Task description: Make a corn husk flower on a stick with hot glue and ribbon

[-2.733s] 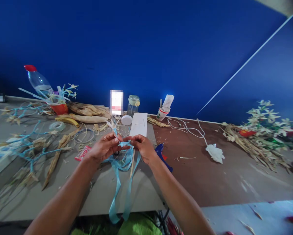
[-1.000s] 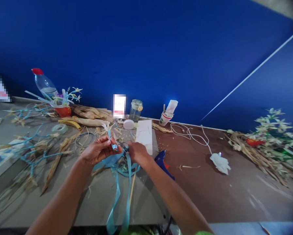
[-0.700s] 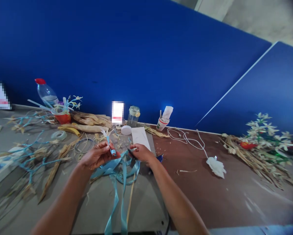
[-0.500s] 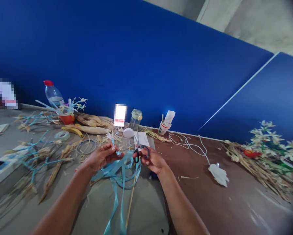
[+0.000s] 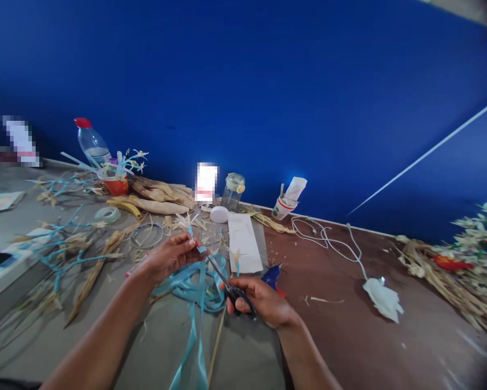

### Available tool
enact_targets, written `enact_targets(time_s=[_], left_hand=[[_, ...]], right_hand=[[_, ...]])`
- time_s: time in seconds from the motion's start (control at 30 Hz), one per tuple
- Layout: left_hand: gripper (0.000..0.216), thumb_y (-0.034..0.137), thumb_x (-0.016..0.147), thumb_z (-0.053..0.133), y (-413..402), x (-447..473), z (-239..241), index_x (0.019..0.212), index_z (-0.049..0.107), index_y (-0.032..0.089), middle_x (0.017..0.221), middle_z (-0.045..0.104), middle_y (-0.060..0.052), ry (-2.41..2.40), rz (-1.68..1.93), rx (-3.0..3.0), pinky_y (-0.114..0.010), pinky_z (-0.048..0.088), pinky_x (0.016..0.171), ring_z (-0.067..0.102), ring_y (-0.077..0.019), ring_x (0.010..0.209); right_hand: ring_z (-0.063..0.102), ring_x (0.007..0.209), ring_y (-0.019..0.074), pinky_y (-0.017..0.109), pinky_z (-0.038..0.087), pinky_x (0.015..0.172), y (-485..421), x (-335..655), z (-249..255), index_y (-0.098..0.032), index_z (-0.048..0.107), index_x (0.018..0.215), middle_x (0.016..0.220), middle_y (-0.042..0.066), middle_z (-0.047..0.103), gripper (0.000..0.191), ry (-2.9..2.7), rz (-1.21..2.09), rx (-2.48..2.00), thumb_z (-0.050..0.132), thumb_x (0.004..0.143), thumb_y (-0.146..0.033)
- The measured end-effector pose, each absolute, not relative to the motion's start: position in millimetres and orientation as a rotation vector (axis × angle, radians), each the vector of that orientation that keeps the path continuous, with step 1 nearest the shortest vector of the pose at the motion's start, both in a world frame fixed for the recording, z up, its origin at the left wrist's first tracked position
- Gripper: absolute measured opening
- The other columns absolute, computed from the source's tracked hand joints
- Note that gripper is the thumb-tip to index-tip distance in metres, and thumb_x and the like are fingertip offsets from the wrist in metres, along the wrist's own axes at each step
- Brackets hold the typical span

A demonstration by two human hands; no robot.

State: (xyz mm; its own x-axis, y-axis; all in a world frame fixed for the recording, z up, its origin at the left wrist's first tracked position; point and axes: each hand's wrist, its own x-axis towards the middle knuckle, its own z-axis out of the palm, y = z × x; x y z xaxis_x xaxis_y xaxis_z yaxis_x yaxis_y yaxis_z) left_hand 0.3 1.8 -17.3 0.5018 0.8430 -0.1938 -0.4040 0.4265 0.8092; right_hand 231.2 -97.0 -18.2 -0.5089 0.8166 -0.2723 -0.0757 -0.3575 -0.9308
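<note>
My left hand (image 5: 176,255) is closed in a pinch on a small pale flower (image 5: 189,227) whose stem is wrapped in light blue ribbon. From those fingers the blue ribbon (image 5: 201,325) hangs down toward me. My right hand (image 5: 253,298) grips black-handled scissors (image 5: 237,297) by the loops. Their blades point up and left, with the tips at the ribbon just below my left fingers. Whether the blades are apart there is too small to tell. Below and between the hands lies a loose coil of blue ribbon (image 5: 213,290).
Blue-stemmed flower sprays (image 5: 60,260) and dried husks (image 5: 162,197) lie at left. A red cup (image 5: 117,186), water bottle (image 5: 92,143), tape roll (image 5: 107,215), clear jar (image 5: 233,190) and paper cup (image 5: 284,207) stand or lie farther back. White paper (image 5: 245,244) lies mid-table; a white cable (image 5: 328,238) runs right.
The scissors have swung from pointing upward to pointing left, their tips now at the ribbon. My right hand has lowered. The view has tilted slightly.
</note>
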Motion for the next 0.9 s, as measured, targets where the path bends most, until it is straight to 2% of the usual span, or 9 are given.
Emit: enact_targets(time_s=[0.3, 0.6, 0.9], left_hand=[[0.005, 0.014, 0.073, 0.067, 1, 0, -20, 0.074, 0.063, 0.011, 0.074, 0.068, -0.007, 0.627, 0.787, 0.726, -0.039, 0.054, 0.08, 0.068, -0.0261, 0.083], [0.005, 0.017, 0.077, 0.062, 2, 0, -22, 0.078, 0.061, 0.012, 0.074, 0.07, -0.008, 0.676, 0.75, 0.722, -0.043, 0.053, 0.081, 0.068, -0.0277, 0.084], [0.012, 0.023, 0.075, 0.064, 0, 6, -21, 0.079, 0.058, 0.013, 0.07, 0.07, -0.008, 0.784, 0.787, 0.801, -0.035, 0.054, 0.075, 0.069, -0.0233, 0.076]], right_hand=[[0.047, 0.059, 0.0069, 0.02, 0.038, 0.06, -97, 233, -18, -0.018, 0.066, 0.103, 0.07, -0.001, 0.061, 0.05, -1.292, 1.949, -1.088, 0.073, 0.064, -0.049], [0.048, 0.062, 0.0069, 0.021, 0.041, 0.064, -96, 227, -30, -0.015, 0.062, 0.107, 0.072, -0.001, 0.059, 0.059, -1.257, 1.911, -1.073, 0.075, 0.061, -0.049], [0.049, 0.063, 0.0079, 0.022, 0.042, 0.065, -97, 221, -34, -0.015, 0.062, 0.106, 0.073, 0.0, 0.058, 0.056, -1.257, 1.862, -1.087, 0.074, 0.063, -0.049]])
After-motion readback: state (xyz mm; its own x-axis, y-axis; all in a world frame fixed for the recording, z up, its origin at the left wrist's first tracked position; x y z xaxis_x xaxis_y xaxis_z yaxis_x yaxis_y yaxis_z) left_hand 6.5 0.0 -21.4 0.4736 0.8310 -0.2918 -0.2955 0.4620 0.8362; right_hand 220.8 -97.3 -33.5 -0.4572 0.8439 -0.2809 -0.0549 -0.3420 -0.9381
